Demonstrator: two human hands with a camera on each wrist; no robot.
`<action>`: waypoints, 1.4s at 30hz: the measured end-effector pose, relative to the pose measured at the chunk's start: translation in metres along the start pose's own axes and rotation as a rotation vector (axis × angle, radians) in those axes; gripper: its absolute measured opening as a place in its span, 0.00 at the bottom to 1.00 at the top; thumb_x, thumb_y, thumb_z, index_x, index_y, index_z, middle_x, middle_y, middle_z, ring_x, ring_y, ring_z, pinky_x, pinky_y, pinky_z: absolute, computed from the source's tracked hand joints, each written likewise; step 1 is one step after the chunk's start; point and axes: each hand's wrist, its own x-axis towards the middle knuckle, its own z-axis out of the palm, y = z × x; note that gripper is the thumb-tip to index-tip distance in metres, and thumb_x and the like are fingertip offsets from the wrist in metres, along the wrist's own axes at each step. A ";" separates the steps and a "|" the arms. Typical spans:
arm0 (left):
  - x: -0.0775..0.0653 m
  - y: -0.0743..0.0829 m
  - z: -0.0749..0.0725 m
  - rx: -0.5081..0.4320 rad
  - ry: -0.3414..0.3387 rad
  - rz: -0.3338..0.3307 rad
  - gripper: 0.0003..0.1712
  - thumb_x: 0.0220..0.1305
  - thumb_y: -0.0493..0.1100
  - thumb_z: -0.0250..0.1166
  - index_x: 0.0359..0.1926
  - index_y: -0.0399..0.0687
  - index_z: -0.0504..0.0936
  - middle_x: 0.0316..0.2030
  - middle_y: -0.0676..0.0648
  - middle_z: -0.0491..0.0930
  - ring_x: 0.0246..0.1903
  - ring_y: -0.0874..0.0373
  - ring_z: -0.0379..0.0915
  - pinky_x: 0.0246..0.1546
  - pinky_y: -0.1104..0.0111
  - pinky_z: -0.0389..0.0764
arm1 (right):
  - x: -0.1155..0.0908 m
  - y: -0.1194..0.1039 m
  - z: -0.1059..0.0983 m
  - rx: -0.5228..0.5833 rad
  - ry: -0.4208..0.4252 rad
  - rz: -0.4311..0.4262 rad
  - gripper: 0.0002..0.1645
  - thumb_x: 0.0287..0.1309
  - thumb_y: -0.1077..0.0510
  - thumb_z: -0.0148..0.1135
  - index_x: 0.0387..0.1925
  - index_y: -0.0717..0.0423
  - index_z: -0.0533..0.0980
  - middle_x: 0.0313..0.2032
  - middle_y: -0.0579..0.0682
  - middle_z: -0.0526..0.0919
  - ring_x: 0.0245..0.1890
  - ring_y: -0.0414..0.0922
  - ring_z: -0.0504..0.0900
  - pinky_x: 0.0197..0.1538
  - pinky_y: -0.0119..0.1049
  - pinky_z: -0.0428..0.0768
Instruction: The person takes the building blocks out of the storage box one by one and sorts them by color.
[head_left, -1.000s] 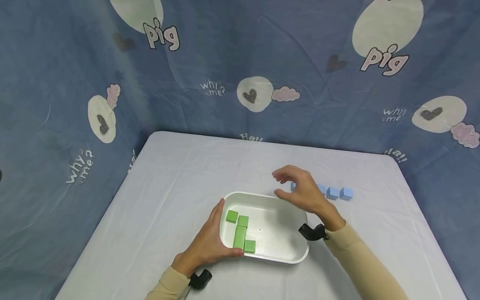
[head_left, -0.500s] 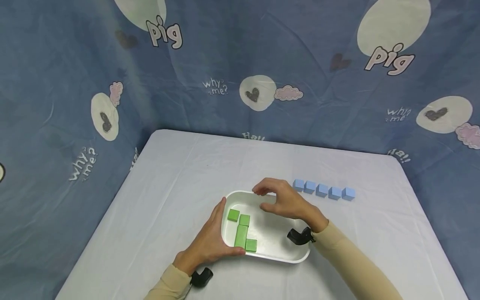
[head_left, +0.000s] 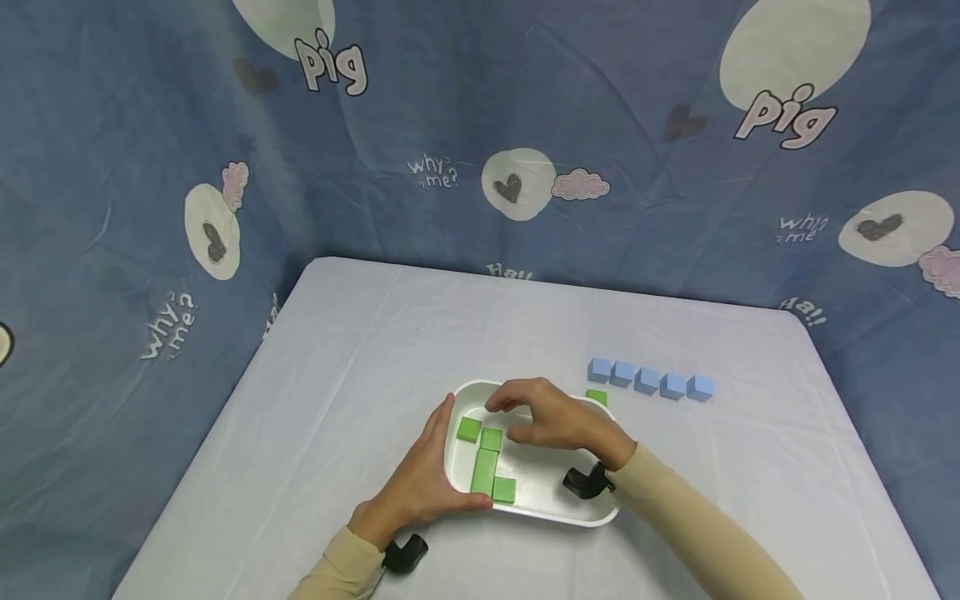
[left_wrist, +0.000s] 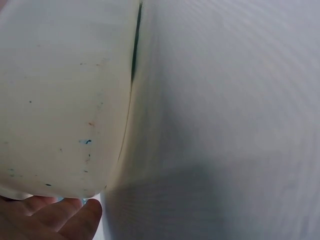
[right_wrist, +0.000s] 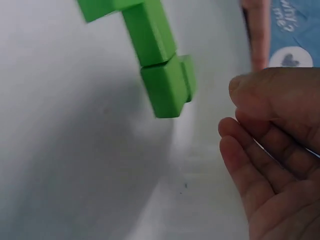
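Note:
A white plastic tray (head_left: pixel 551 518) sits on the table, its left end gripped by my left hand (head_left: pixel 420 483), with the thumb at the front rim and the fingers along the left end. Inside lie green blocks: one cube (head_left: pixel 469 429) by the left wall, a second cube (head_left: pixel 491 439), a longer block (head_left: pixel 484 472) and a third cube (head_left: pixel 504 490) near the thumb. My right hand (head_left: pixel 555 417) hovers over the tray, right of these blocks, fingers bent with a gap to the thumb and nothing held. The right wrist view shows green blocks (right_wrist: pixel 167 85) left of the fingertips.
Several light blue cubes (head_left: pixel 647 381) stand in a row behind the tray to the right. Another green block (head_left: pixel 597 397) peeks out just beyond the tray's back rim. White cloth covers the table (head_left: pixel 337 333), with a blue printed curtain (head_left: pixel 420 217) around its back and sides.
My right hand has moved left and nearer from beside the blue cubes to over the tray, uncovering the cube row and the green block behind the rim. My left hand keeps its grip.

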 end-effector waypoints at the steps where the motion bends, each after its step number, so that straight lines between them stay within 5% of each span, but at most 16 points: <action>1: 0.000 0.000 0.000 0.000 -0.003 0.001 0.88 0.29 0.68 0.85 0.82 0.43 0.39 0.79 0.44 0.47 0.70 0.46 0.59 0.66 0.47 0.67 | 0.001 0.000 0.001 -0.006 -0.014 0.001 0.25 0.52 0.71 0.71 0.54 0.62 0.80 0.50 0.51 0.85 0.51 0.44 0.83 0.56 0.38 0.80; 24: 0.000 0.001 -0.001 0.014 0.012 0.022 0.87 0.30 0.66 0.86 0.81 0.41 0.40 0.79 0.42 0.46 0.71 0.44 0.57 0.66 0.46 0.66 | 0.008 0.000 0.018 -0.041 -0.181 0.007 0.30 0.47 0.75 0.70 0.54 0.57 0.82 0.51 0.46 0.83 0.51 0.41 0.81 0.57 0.32 0.77; 42: 0.001 0.001 0.002 0.010 0.010 -0.004 0.87 0.30 0.64 0.86 0.81 0.41 0.40 0.79 0.41 0.47 0.71 0.44 0.57 0.67 0.47 0.65 | 0.003 0.007 0.022 -0.192 -0.246 0.014 0.25 0.43 0.72 0.74 0.45 0.52 0.85 0.43 0.42 0.81 0.44 0.37 0.76 0.54 0.30 0.75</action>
